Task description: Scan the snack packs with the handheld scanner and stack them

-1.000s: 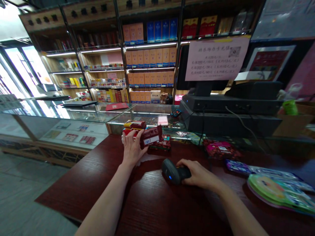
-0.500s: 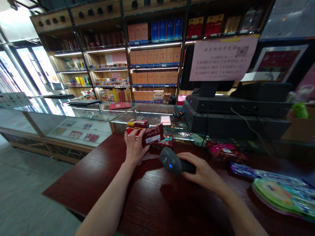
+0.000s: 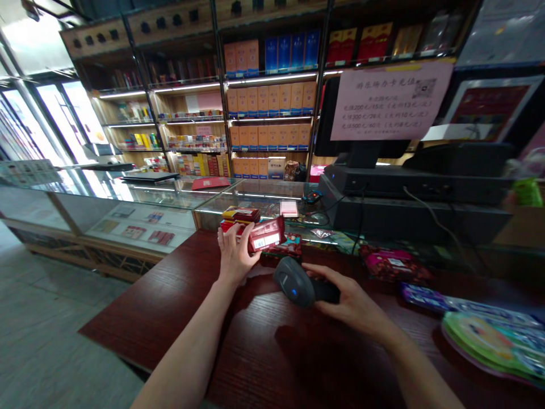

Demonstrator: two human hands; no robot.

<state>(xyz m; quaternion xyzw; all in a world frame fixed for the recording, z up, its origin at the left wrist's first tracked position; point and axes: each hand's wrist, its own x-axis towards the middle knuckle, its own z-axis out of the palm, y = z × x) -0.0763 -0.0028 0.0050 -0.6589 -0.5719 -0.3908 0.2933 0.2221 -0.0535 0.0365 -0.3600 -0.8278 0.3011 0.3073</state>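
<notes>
My left hand (image 3: 235, 254) is closed on a dark red snack packet (image 3: 266, 234), tilted so its white barcode label shows. Light from the scanner falls brightly across that label. In my right hand (image 3: 340, 295) is a dark grey barcode scanner (image 3: 294, 282) with a blue light on top, its head aimed at the packet. The two do not touch. Behind my left fingers lies a stack of red and yellow packets (image 3: 240, 215). A red and green packet (image 3: 290, 245) sits just beyond the held one, partly covered by it.
On the right of the dark wooden counter (image 3: 179, 318) lie a pink and brown bag (image 3: 394, 263), a purple packet (image 3: 423, 296) and green round packaging (image 3: 477, 341). A till screen with a pink sign (image 3: 387, 102) stands behind. A glass display case (image 3: 140, 227) runs left.
The packet's label is now brightly lit, where before it was dark. Both hands keep nearly the same place; the view has shifted slightly.
</notes>
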